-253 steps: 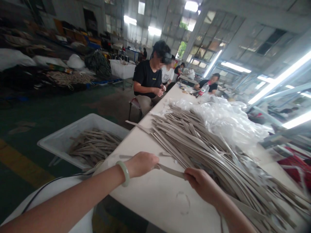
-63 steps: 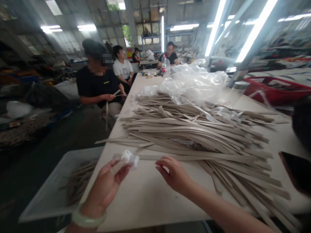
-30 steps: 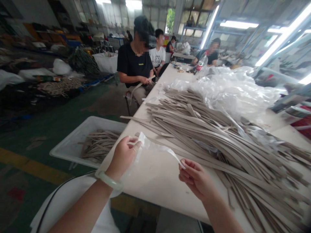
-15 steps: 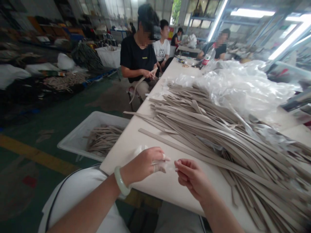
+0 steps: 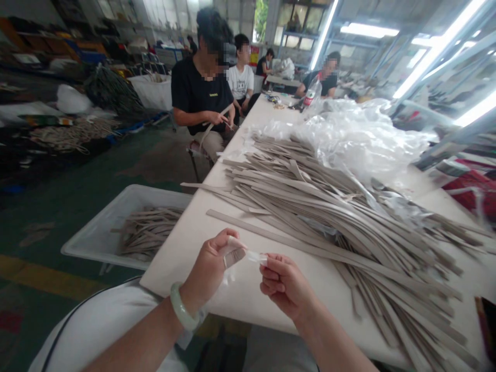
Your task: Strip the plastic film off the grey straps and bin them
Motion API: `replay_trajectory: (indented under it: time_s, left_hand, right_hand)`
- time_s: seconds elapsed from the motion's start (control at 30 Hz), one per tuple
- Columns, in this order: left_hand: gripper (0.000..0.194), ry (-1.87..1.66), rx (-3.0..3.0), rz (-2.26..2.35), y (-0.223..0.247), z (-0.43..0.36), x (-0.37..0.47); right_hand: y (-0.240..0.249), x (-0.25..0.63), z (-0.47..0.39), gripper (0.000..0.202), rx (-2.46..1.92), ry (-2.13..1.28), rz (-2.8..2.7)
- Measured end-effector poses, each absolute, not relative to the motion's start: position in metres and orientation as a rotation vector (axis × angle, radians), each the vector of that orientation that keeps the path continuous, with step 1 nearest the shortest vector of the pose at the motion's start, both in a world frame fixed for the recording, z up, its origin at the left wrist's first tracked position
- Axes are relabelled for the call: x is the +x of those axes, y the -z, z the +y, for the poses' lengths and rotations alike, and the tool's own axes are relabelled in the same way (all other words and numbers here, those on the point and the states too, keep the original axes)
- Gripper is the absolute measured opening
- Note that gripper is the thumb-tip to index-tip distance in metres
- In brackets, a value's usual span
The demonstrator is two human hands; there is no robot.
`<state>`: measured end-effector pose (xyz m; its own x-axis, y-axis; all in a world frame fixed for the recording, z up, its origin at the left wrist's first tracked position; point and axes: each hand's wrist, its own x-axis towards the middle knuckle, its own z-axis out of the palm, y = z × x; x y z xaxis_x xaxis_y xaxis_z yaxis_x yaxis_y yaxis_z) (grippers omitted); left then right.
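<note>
My right hand [image 5: 284, 281] pinches the end of a small clear strip [image 5: 256, 257], thin and shiny like tape or plastic film. The strip reaches across to the fingertips of my left hand [image 5: 213, 261], whose fingers are curled and pressed together on its other end. Pale wrapping covers some of my left fingers, and a light green bangle [image 5: 182, 306] circles that wrist. Both hands are just above the near edge of the white table [image 5: 248, 305]. Long beige flat strips [image 5: 318, 201] lie in a heap beyond and to the right of them.
A white plastic tub [image 5: 91, 235] with beige strips stands left of the table. Crumpled clear plastic sheeting [image 5: 356, 137] covers part of the tabletop behind the heap. Across from me, a seated co-worker in a black shirt [image 5: 201, 93] handles a beige strip; other people sit farther back.
My left hand has turned, its fingers drawing together, and the clear strip now shows stretched between both hands. The whole view has shifted a little to the right.
</note>
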<state>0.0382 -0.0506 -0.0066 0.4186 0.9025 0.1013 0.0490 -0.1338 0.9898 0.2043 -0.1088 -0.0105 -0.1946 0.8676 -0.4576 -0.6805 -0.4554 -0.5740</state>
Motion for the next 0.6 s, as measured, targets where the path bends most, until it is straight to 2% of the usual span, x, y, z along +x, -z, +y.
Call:
replay_trajectory:
  time_s: [0.07, 0.2, 0.3, 0.47, 0.6]
  left_hand:
    - [0.01, -0.756, 1.685, 0.806, 0.002, -0.048, 0.034]
    - [0.031, -0.555, 2.216, 0.703, -0.005, -0.042, 0.029]
    - [0.009, -0.632, 2.396, 0.748, 0.001, -0.044, 0.033]
    - [0.004, -0.754, 2.182, 0.798, 0.006, -0.049, 0.036]
    - [0.01, -0.719, 1.969, 0.849, 0.002, -0.049, 0.03]
  right_hand:
    - [0.011, 0.204, -0.107, 0.037, -0.966, -1.787, -0.309]
    - [0.015, 0.199, -0.107, 0.042, -1.12, -1.625, -0.431]
    - [0.017, 0.191, -0.107, 0.042, -1.149, -1.611, -0.449]
    - [0.016, 0.185, -0.104, 0.041, -1.167, -1.576, -0.439]
    - [0.017, 0.183, -0.101, 0.041, -1.188, -1.614, -0.471]
